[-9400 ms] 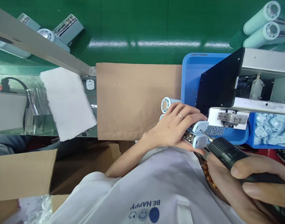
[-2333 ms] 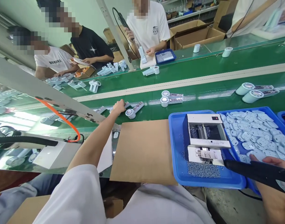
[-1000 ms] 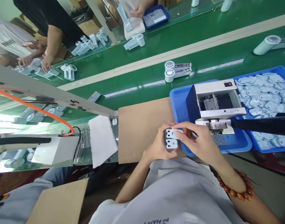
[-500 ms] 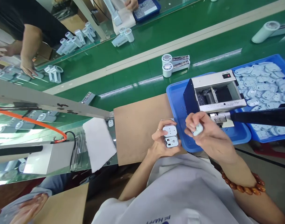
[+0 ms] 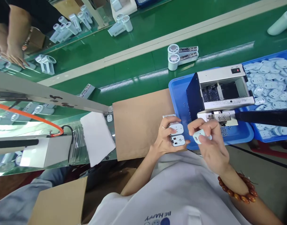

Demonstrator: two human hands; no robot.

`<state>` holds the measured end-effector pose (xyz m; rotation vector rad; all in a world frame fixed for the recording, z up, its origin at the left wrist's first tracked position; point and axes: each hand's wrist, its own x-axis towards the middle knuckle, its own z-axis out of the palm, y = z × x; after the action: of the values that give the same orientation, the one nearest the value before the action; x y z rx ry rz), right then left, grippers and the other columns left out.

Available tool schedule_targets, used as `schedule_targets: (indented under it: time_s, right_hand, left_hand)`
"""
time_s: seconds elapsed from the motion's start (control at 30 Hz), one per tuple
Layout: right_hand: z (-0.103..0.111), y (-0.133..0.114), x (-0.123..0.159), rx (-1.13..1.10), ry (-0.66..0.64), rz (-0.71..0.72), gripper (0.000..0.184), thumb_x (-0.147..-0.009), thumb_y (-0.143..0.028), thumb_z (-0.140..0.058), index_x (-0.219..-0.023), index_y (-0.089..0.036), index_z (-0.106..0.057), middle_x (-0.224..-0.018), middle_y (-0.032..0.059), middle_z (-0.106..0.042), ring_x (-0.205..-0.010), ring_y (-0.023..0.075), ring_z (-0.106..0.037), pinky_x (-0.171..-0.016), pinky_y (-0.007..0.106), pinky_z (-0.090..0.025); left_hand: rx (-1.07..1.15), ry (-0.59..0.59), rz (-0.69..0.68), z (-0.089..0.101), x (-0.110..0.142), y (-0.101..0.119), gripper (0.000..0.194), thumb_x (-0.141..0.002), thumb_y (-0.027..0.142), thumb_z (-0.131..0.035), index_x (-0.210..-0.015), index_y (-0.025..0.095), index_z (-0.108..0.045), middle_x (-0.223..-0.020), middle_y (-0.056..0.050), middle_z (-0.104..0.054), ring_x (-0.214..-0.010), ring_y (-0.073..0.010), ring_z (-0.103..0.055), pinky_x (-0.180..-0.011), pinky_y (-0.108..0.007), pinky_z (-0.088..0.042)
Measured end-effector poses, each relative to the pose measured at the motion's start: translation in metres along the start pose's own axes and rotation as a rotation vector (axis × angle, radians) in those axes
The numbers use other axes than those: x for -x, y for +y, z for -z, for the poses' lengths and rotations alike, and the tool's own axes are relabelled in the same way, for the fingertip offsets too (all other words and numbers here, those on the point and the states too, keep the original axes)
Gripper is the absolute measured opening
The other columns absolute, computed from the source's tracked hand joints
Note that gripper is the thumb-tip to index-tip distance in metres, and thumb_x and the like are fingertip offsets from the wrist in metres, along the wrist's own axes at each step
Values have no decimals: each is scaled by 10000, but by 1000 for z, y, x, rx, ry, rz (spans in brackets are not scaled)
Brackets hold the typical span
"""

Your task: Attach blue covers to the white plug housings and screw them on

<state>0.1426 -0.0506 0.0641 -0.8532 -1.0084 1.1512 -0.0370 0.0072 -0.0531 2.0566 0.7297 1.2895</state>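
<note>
My left hand (image 5: 165, 136) is wrapped round two pale handheld fans, seen mostly end-on above the cardboard's right edge. The upper fan's end (image 5: 177, 128) has a smooth white cover with small holes. On the lower fan's end (image 5: 178, 140), dark port openings show within a metallic rim. To the right, my right hand (image 5: 212, 143) pinches a small white end cap (image 5: 199, 136) between thumb and fingers, apart from the fans. Just beyond that hand is a screw feeder (image 5: 224, 89), with small screws behind its front bar.
The feeder stands in a blue tray (image 5: 178, 90). A blue bin (image 5: 253, 129) of white caps lies at right, crossed by a black bar (image 5: 265, 116). Cardboard (image 5: 140, 125) covers the bench. Two fans (image 5: 173, 62) lie on the green belt (image 5: 138, 78). A co-worker's hand (image 5: 15, 56) is far left.
My right hand has turned the end cap, so its slotted face shows more. My left hand with the two fans appears slightly further right. The head view has shifted, and the co-worker's hand has moved.
</note>
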Motion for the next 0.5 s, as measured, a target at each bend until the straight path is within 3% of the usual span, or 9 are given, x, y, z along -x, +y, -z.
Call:
schedule_targets:
  time_s: [0.1, 0.27, 0.37, 0.5]
  right_hand:
    - [-7, -2, 1, 70, 24, -25, 293, -1213, -188, -730, -1052, -167, -485, -1152, 53, -651, -1016, 130, -637, -859, 213, -534]
    - [-4, -15, -1, 195, 48, -61, 220, -1116, -79, -882, -1086, -178, -688, -1152, 24, -734, -1041, 88, -737, -881, 149, -568]
    - [-2, -20, -2, 229, -10, -105, 220, -1078, -102, -951, -1052, -177, -746, -1134, 37, -777, -1061, 107, -768, -934, 151, -592]
    - [-6, -13, -2, 163, -25, -137, 368, -1070, -200, -985, -875, -153, -677, -1014, 47, -713, -907, 102, -691, -760, 162, -542]
  left_hand:
    - [40, 2, 22, -5, 5, -6, 1001, -802, 852, -1079, -1410, 483, -376, -1571, -83, -669, -1275, -332, -795, -1010, -624, -709]
    - [14, 17, 40, -13, 11, -12, 1112, -675, 1026, -1032, -1382, 484, -366, -1599, -78, -683, -1263, -346, -792, -1082, -672, -654]
    - [10, 40, -9, -15, 7, -9, 1058, -749, 1066, -952, -1410, 484, -366, -1579, -83, -693, -1253, -338, -779, -1064, -639, -638]
    - [-31, 153, -139, -18, -6, 0, 853, -990, 1097, -655, -1438, 423, -384, -1502, -98, -711, -1151, -285, -749, -977, -537, -634]
